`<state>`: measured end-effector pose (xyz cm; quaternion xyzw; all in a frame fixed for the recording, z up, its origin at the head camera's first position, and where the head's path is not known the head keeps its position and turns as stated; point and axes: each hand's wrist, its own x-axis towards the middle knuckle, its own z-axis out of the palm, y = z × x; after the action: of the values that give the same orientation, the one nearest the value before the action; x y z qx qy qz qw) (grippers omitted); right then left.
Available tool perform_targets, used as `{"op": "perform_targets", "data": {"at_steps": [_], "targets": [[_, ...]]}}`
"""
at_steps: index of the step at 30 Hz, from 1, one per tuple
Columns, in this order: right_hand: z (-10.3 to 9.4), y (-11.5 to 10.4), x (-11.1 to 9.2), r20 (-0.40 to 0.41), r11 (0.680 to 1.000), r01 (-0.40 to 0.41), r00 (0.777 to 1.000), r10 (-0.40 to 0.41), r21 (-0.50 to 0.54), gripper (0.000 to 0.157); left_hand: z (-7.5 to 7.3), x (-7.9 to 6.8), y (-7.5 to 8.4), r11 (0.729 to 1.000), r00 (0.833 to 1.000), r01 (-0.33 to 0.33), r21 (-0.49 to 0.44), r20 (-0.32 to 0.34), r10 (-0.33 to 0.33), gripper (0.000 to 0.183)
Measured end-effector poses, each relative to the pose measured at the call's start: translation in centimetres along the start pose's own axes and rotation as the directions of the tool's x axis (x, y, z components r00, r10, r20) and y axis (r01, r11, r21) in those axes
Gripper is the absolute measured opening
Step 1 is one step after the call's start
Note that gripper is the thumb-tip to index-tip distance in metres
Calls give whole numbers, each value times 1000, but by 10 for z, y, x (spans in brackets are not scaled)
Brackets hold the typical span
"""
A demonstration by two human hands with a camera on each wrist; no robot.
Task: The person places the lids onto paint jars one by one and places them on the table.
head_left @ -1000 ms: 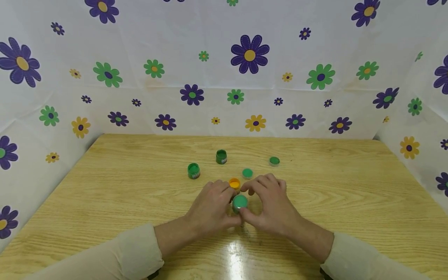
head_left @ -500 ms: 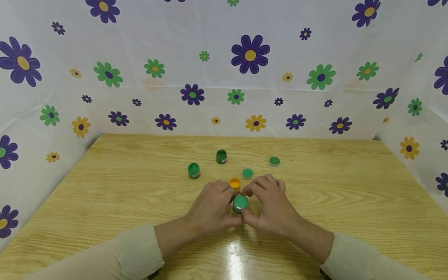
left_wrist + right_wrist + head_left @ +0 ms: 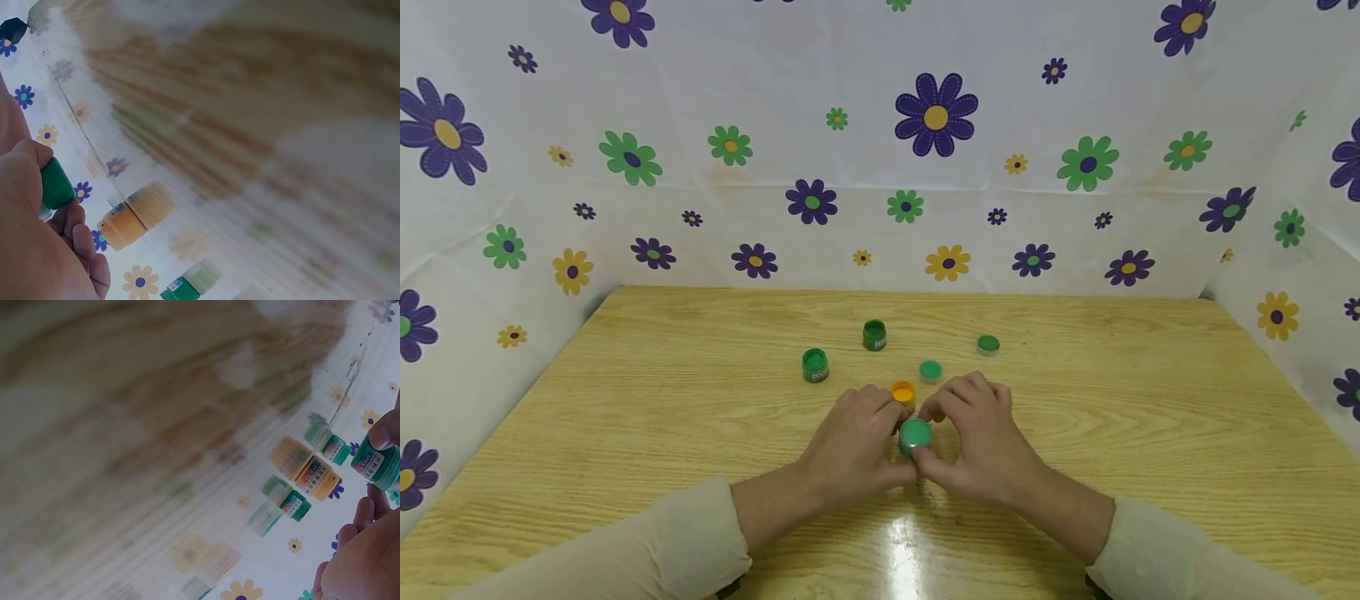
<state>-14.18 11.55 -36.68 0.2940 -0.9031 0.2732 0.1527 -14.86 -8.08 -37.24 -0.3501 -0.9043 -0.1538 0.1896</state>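
Note:
A small green paint jar (image 3: 915, 437), topped by a lighter green lid, stands upright between both hands near the middle of the table. My left hand (image 3: 859, 437) holds it from the left, its thumb along the near side. From the right, my right hand (image 3: 976, 440) pinches the top, with the thumb at the near edge of the lid and curled fingers at the far side. The right wrist view shows the jar's printed label (image 3: 370, 464). Just beyond the hands stands an uncapped orange paint jar (image 3: 902, 393).
Two uncapped green paint jars, one nearer (image 3: 815, 366) and one farther (image 3: 874, 335), stand behind and left of the hands. Two loose round lids lie to the right, one pale green (image 3: 930, 371) and one darker (image 3: 988, 344). A flowered cloth (image 3: 850, 158) surrounds the wooden table (image 3: 647, 400).
Right thumb and fingers have shifted slightly around the lid's edge. The left hand and the jar have hardly moved, and the other jars and lids stay in place.

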Motion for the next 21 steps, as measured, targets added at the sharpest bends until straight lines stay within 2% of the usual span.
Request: {"op": "perform_targets", "data": {"at_steps": [12, 17, 21], "targets": [[-2, -2, 0, 39, 998, -55, 998, 56, -7, 30, -1, 0, 0, 1000, 1000, 4, -1, 12, -4, 38], [-2, -1, 0, 27, 999, -28, 999, 28, 17, 32, 0, 0, 0, 1000, 1000, 16, -6, 5, -16, 36], [-1, 0, 0, 8, 1000, 4, 1000, -4, 23, 28, 0, 0, 0, 1000, 1000, 15, -7, -2, -15, 33]]}}
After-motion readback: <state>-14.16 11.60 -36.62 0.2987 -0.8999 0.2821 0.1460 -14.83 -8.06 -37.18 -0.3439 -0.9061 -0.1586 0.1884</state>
